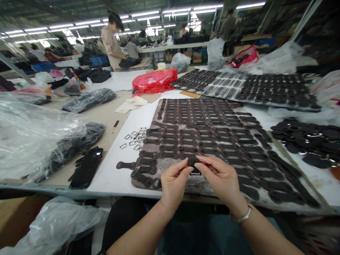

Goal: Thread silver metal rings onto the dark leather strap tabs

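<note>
Between my two hands is a small black tab (193, 161), folded over, with a metal buckle ring (196, 173) hanging just below it. My left hand (174, 179) pinches the tab's left side with thumb and forefinger. On the other side, my right hand (219, 175) pinches it the same way; a bracelet circles that wrist. Beneath both hands lies a board (170, 172) covered with rows of dark, dumbbell-shaped tabs (170, 155). A small pile of silver rectangular rings (135, 137) lies on the white sheet left of the board.
Finished-looking black tabs with metal rings (308, 141) are heaped at the right. A second board of tabs (252, 88) lies behind. A black phone (87, 168), clear plastic bags (39, 131) and a red bag (154, 80) are on the table. A person (113, 42) stands working farther back.
</note>
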Action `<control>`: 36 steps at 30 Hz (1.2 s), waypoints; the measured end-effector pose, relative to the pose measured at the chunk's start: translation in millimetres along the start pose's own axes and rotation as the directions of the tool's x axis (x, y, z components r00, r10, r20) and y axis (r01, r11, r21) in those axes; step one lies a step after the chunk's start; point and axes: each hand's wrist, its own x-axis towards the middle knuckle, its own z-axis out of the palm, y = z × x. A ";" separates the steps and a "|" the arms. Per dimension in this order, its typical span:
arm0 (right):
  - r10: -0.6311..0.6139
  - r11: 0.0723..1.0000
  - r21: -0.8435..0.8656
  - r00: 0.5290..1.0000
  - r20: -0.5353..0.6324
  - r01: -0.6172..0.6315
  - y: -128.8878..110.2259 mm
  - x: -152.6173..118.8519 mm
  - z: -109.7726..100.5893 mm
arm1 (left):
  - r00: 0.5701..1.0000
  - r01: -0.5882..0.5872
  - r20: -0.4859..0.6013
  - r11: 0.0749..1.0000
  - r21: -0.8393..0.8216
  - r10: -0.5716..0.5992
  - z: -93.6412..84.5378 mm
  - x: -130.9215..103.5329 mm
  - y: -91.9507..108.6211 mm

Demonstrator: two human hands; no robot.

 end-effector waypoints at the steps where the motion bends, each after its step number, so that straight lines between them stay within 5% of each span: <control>1: -0.005 1.000 0.001 1.000 0.003 0.005 0.3 -0.4 0.2 | 1.000 -0.016 0.003 1.000 0.013 0.016 -0.7 0.1 0.3; 6: -0.017 1.000 0.006 1.000 0.004 0.017 1.6 -1.6 1.1 | 0.997 -0.071 0.021 0.997 0.017 0.071 -4.1 -0.1 -0.4; 14: 0.032 0.999 0.025 0.998 0.048 -0.033 4.8 -1.5 0.8 | 0.997 0.066 0.057 0.987 -0.148 -0.058 -4.4 2.9 -0.5; 25: 0.107 0.992 0.054 0.985 0.136 -0.115 -7.1 5.8 -5.5 | 0.996 0.065 0.071 0.995 -0.070 -0.060 -4.3 1.6 0.0; 31: 0.167 0.976 0.131 0.983 0.074 -0.176 -2.5 3.9 0.3 | 0.995 0.057 0.089 0.990 -0.130 -0.046 0.5 -1.4 5.1; 36: 0.231 0.951 0.207 0.973 0.025 -0.231 3.4 5.3 6.3 | 0.971 0.130 0.216 0.981 -0.141 -0.098 2.2 0.3 3.4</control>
